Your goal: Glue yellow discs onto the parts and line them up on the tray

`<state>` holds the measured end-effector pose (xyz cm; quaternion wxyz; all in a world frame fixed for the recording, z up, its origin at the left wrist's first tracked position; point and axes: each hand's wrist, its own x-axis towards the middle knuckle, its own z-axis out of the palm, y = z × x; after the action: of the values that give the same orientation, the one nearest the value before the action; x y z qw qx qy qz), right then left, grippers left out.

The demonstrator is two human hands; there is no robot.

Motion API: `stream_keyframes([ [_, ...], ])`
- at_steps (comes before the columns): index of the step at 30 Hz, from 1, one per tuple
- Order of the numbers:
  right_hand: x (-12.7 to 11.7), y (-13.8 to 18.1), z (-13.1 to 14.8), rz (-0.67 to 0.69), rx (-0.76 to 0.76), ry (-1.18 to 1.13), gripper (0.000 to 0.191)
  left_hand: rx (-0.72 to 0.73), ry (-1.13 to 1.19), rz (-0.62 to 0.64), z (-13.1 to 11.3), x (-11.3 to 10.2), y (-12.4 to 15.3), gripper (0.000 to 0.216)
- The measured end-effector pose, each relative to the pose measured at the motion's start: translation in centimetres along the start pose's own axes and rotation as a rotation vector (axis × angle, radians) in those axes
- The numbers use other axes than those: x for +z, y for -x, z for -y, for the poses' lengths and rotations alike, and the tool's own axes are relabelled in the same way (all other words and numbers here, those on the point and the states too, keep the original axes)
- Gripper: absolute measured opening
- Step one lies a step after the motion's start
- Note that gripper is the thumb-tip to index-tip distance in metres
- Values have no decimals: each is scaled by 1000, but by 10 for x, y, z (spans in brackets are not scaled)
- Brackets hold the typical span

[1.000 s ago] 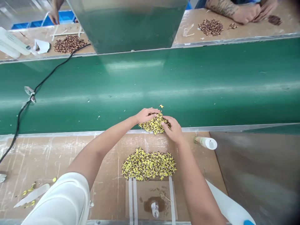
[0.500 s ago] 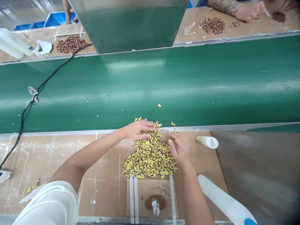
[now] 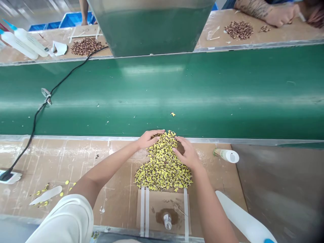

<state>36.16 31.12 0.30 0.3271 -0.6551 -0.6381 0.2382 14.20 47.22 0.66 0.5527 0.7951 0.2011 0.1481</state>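
A heap of small yellow and dark pieces (image 3: 164, 168) lies on the cardboard-covered bench, narrowing toward the green belt. My left hand (image 3: 150, 139) rests at the heap's upper left edge, fingers stretched out along it. Facing it across the pile, my right hand (image 3: 187, 153) touches the upper right edge, with thumb and fingers apart. The two palms cup the narrow top of the heap between them, and neither hand is closed on a piece. One loose yellow piece (image 3: 172, 114) lies on the belt beyond the fingertips.
A green conveyor belt (image 3: 141, 91) runs across behind the bench, with a black cable (image 3: 60, 79) over it. To the right are a white-lidded cylinder (image 3: 231, 156) and a white bottle (image 3: 243, 216). A co-worker's hand (image 3: 283, 15) is by a brown pile (image 3: 239, 30) opposite.
My right hand has moved in against the heap's upper right edge. Loose pieces near the belt's edge are now gathered into the narrow top of the heap. The view has shifted slightly.
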Motion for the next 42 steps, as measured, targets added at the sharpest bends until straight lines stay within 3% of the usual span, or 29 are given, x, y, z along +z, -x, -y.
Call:
stream_keyframes([
  [5,8,23,26,8,-32,-22,52,-18,108,31,-14,13,8,41],
  [10,3,41,37,-41,-36,-6,37,96,-73,70,-30,27,31,42],
  [13,-2,24,35,-89,-1,15,37,166,-151,3,-31,21,32,41],
  [18,9,-36,22,62,25,95,60,50,-320,-161,-10,1,-2,46],
  [22,27,-56,16,183,-57,59,65,4,-419,-29,7,3,-26,51],
  [25,31,-45,18,165,-99,-19,61,89,-388,91,9,14,-20,52],
  [36,20,7,49,171,-140,-53,38,177,-244,121,-17,24,38,46],
  [39,18,-11,45,41,-137,-25,27,148,-227,81,-22,16,44,47],
  [42,23,-57,33,-60,-91,76,38,96,-246,-88,-16,2,32,45],
])
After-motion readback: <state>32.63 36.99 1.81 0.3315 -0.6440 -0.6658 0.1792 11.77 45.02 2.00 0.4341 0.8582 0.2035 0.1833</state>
